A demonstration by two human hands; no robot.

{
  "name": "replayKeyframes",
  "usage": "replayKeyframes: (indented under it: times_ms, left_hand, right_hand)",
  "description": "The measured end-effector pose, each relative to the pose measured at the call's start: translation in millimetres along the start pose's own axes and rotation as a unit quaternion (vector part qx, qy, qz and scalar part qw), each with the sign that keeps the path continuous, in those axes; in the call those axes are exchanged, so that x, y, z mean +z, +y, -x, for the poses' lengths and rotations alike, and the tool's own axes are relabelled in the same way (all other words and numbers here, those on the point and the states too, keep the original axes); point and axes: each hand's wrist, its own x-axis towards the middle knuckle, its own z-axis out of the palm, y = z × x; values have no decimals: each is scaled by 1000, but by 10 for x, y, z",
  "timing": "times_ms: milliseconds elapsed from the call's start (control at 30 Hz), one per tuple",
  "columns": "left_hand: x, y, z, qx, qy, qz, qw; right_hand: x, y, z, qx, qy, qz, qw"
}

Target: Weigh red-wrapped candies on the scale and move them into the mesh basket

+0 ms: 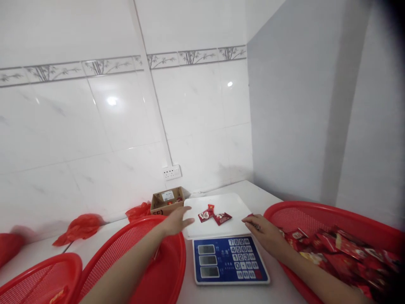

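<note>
On the white weighing tray of a digital scale lie a few small red packets, close together near its middle. My left hand is at the tray's left edge, thumb and fingers spread, with nothing in it. At the tray's right edge my right hand has its fingers curled round a small red packet, mostly hidden by the fingers. The scale's blue keypad panel faces me, its displays unreadable.
To the right stands a red basket heaped with red packets. Two red mesh baskets are at the left. Behind are a cardboard box and red plastic bags. A socket is on the tiled wall.
</note>
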Motion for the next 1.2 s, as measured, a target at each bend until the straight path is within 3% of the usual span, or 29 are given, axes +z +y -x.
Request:
replayKeyframes:
  times_ms: [100,200,300,433,767,933,1067,1200]
  left_hand:
    - [521,223,-402,11,-19,-28,999]
    - [889,423,-715,-21,-3,-58,998]
    - [1078,553,-890,-29,28,-96,995]
    - [1145,623,-971,-16,88,-152,984]
    - [1044,539,-972,30,97,-187,977]
    - [703,552,-833,54,124,-159,978]
    - [250,468,-476,65,165,-137,975]
    - [-6,174,152,47,166,-139,975]
  right_hand:
    - [1,-4,2,-5,1,-1,1000]
    - [4,-2,0,-13,4,1,1000]
    - [13,6,-1,-11,2,10,1000]
    - [24,10,3,0,-2,12,1000]
    - [31,20,10,-6,-7,7,1000]
    - [10,-3,9,-5,-5,12,1000]
    - [-2,-8,10,-1,0,15,1000]
    - [15,41,4,-5,-7,27,1000]
